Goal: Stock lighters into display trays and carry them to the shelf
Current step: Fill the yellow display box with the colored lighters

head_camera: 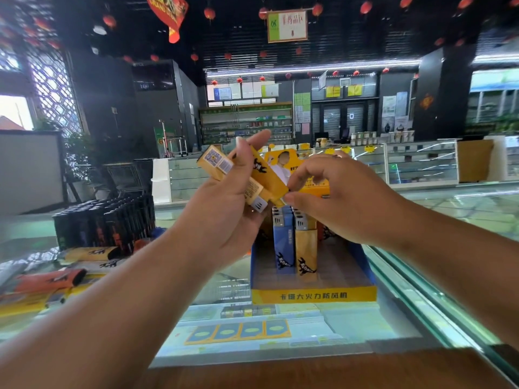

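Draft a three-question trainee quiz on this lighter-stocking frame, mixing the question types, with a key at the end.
1. True or false: every slot of the display tray is filled.
2. The left hand grips a bunch of lighters. What colour are they? A) black B) yellow C) green
3. In a few words: what is the right hand doing?

Key
1. False: the front rows are bare.
2. B.
3. Pinching the end of one lighter in the left hand's bunch, above the tray.
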Demonstrator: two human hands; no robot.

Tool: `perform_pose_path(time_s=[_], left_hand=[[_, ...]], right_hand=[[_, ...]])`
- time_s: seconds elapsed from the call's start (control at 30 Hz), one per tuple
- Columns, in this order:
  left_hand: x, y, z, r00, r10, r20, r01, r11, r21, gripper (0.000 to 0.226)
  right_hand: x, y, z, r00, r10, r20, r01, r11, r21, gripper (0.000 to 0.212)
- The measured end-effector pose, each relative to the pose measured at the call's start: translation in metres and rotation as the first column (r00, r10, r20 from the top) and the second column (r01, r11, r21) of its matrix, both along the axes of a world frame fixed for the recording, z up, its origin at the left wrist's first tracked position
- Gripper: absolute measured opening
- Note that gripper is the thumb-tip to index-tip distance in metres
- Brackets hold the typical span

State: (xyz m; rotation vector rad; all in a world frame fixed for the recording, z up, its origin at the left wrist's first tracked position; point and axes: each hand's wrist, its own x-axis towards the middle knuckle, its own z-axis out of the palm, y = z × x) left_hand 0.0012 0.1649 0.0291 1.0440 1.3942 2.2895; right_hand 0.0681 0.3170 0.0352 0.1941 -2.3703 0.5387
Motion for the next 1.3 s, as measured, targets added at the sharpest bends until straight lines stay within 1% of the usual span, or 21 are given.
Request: perform_pose_path(time_s=[0.17, 0.23, 0.3, 0.37, 0.43, 0.5, 0.53, 0.63, 0.67, 0.73, 0.9, 1.03, 1.17, 1.27, 1.3], left_hand=[[0.0, -0.001, -0.002, 0.989, 0.117, -0.091, -0.126, 0.987, -0.097, 0.031], [0.001, 0.0, -0.002, 0.977, 0.165, -0.133, -0.18, 0.977, -0.116, 0.026], [-0.001, -0.002, -0.003, 0.947, 0.251, -0.202, -0.285, 0.944, -0.166, 0.024], [-0.005, -0.005, -0.006, 0.878, 0.351, -0.326, -0.439, 0.862, -0.253, 0.032], [-0.006, -0.006, -0.01, 0.796, 0.415, -0.44, -0.571, 0.756, -0.321, 0.04], [-0.007, -0.005, -0.011, 0.716, 0.446, -0.538, -0.67, 0.654, -0.35, 0.044], [-0.006, -0.005, -0.011, 0.692, 0.45, -0.565, -0.693, 0.632, -0.345, 0.045], [-0.01, -0.004, -0.012, 0.67, 0.434, -0.603, -0.704, 0.629, -0.33, 0.044], [-0.012, -0.004, -0.014, 0.673, 0.424, -0.606, -0.699, 0.632, -0.335, 0.044], [-0.015, -0.004, -0.016, 0.679, 0.399, -0.616, -0.689, 0.636, -0.348, 0.047], [-0.014, -0.005, -0.017, 0.661, 0.346, -0.666, -0.684, 0.642, -0.346, 0.056], [-0.012, -0.008, -0.016, 0.658, 0.314, -0.685, -0.67, 0.659, -0.342, 0.06], [-0.015, -0.01, -0.017, 0.68, 0.328, -0.656, -0.666, 0.651, -0.364, 0.058], [-0.018, -0.011, -0.017, 0.705, 0.35, -0.617, -0.644, 0.68, -0.35, 0.066], [-0.019, -0.011, -0.017, 0.711, 0.357, -0.606, -0.639, 0.687, -0.346, 0.066]], right_hand=[[-0.004, 0.006, -0.001, 0.998, 0.055, 0.001, -0.055, 0.996, -0.07, 0.006], [-0.005, 0.009, 0.0, 0.999, 0.042, -0.033, -0.045, 0.995, -0.09, 0.004], [-0.003, 0.011, 0.003, 0.996, 0.051, -0.076, -0.062, 0.987, -0.147, 0.002], [-0.002, 0.013, 0.005, 0.993, 0.05, -0.104, -0.072, 0.973, -0.219, 0.004], [-0.003, 0.017, 0.005, 0.991, 0.035, -0.131, -0.07, 0.96, -0.271, 0.005], [-0.004, 0.017, 0.005, 0.988, 0.039, -0.152, -0.087, 0.94, -0.33, 0.008], [-0.003, 0.016, 0.005, 0.986, 0.054, -0.159, -0.111, 0.922, -0.372, 0.009], [0.0, 0.012, 0.008, 0.973, 0.145, -0.18, -0.219, 0.827, -0.518, 0.011], [0.0, 0.01, 0.008, 0.967, 0.174, -0.186, -0.249, 0.799, -0.547, 0.011], [0.001, 0.008, 0.007, 0.956, 0.215, -0.2, -0.292, 0.773, -0.563, 0.013], [0.003, 0.008, 0.008, 0.946, 0.205, -0.25, -0.311, 0.79, -0.529, 0.018], [0.003, 0.009, 0.009, 0.936, 0.2, -0.289, -0.33, 0.783, -0.527, 0.019], [0.0, 0.012, 0.007, 0.937, 0.213, -0.279, -0.337, 0.767, -0.546, 0.021], [-0.001, 0.012, 0.005, 0.932, 0.233, -0.277, -0.353, 0.75, -0.559, 0.021], [-0.001, 0.012, 0.005, 0.933, 0.234, -0.274, -0.353, 0.748, -0.563, 0.02]])
